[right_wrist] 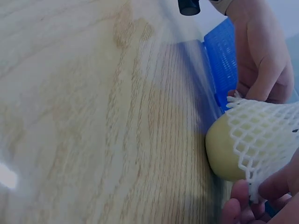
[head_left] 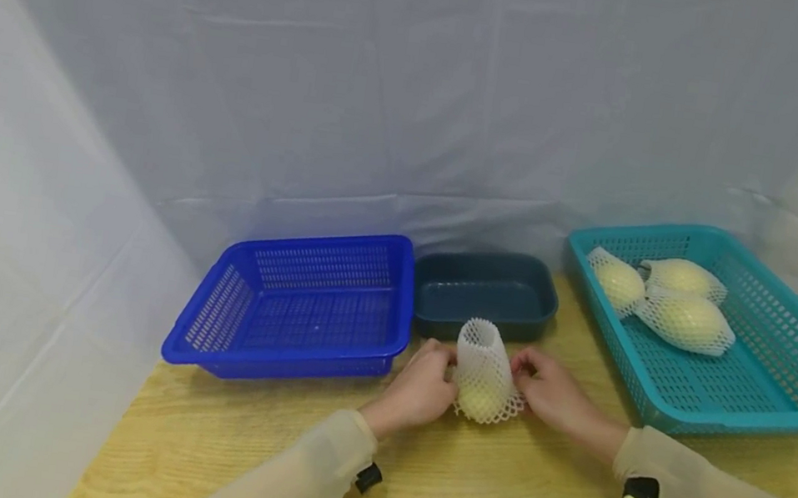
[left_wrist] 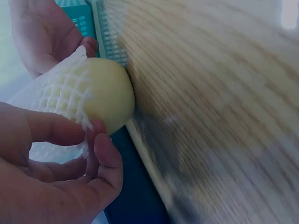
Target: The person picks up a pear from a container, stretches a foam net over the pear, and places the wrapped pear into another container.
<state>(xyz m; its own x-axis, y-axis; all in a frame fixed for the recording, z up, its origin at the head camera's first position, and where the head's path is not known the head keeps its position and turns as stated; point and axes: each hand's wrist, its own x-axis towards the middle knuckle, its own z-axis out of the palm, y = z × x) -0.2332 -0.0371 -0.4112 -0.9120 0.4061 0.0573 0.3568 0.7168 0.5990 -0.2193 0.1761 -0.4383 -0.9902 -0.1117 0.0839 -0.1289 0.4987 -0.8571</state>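
Note:
A pale yellow fruit (head_left: 481, 401) stands on the table, partly inside a white foam net sleeve (head_left: 482, 352) whose open end points up and away. Its smooth rounded lower end (left_wrist: 114, 95) sticks out bare past the net's edge. My left hand (head_left: 424, 383) pinches that edge between thumb and forefinger on the left side. Opposite it, my right hand (head_left: 553, 391) pinches the edge on the right. In the right wrist view, the fingers (right_wrist: 240, 191) grip a stretched strip of mesh beside the fruit (right_wrist: 222, 149).
Left of the hands stands a blue basket (head_left: 401, 317) with nothing in it. A dark teal tray (head_left: 544, 323) sits behind the fruit. At right, a turquoise basket (head_left: 773, 399) holds 3 yellow fruits (head_left: 688, 321) in foam nets. A white sheet (head_left: 389, 96) hangs behind.

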